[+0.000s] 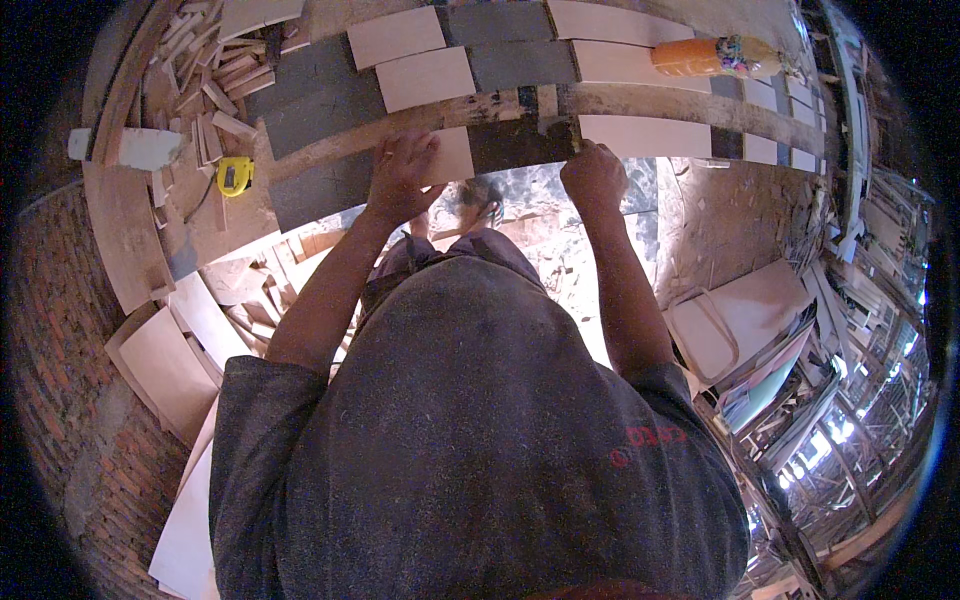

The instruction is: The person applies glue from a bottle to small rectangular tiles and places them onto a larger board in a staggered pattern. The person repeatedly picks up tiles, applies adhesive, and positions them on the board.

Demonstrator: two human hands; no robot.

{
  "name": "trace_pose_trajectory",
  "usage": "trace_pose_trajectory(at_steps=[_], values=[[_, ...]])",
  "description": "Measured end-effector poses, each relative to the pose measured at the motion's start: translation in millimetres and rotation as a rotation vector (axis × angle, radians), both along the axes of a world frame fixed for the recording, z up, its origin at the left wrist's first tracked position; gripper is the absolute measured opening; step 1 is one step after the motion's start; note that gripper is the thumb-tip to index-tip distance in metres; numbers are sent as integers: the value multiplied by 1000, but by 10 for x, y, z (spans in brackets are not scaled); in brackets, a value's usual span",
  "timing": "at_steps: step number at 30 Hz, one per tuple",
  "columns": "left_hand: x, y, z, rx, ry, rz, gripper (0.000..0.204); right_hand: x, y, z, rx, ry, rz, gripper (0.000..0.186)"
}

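Pale and dark grey rectangular panels lie in rows on a wooden bench. My left hand (402,178) rests at the bench's near edge with its fingers laid on a pale panel (455,152), thumb out to the right. A dark grey panel (325,190) lies left of that hand. Between my hands is a very dark panel (522,145). My right hand (595,180) is closed at this panel's right end, beside a long pale panel (650,136). Something small shows by its fingers, but I cannot make out what it holds.
A yellow tape measure (235,177) and a heap of wood offcuts (215,75) lie at the left. A bottle with orange contents (700,57) lies on its side on the far right panels. Boards (740,315) lean at the right; a brick wall (60,330) stands left.
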State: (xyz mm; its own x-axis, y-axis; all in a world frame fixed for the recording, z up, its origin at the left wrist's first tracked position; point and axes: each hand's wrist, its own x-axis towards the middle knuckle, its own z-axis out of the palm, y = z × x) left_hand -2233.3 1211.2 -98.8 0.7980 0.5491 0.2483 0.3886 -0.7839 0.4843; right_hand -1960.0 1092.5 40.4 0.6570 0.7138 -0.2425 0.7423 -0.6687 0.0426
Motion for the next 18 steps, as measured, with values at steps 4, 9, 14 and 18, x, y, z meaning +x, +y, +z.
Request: trace_pose_trajectory(at_steps=[4, 9, 14, 18], values=[[5, 0, 13, 34, 24, -15, 70, -36, -5, -94, -37, 2, 83, 22], [9, 30, 81, -75, -58, -10, 69, -217, 2, 74, -34, 101, 167, 28], [8, 32, 155, 0, 9, -6, 66, -146, -88, 81, 14, 119, 171, 28], [-3, 8, 25, 32, 75, -7, 64, 18, -175, 97, 83, 21, 59, 22]])
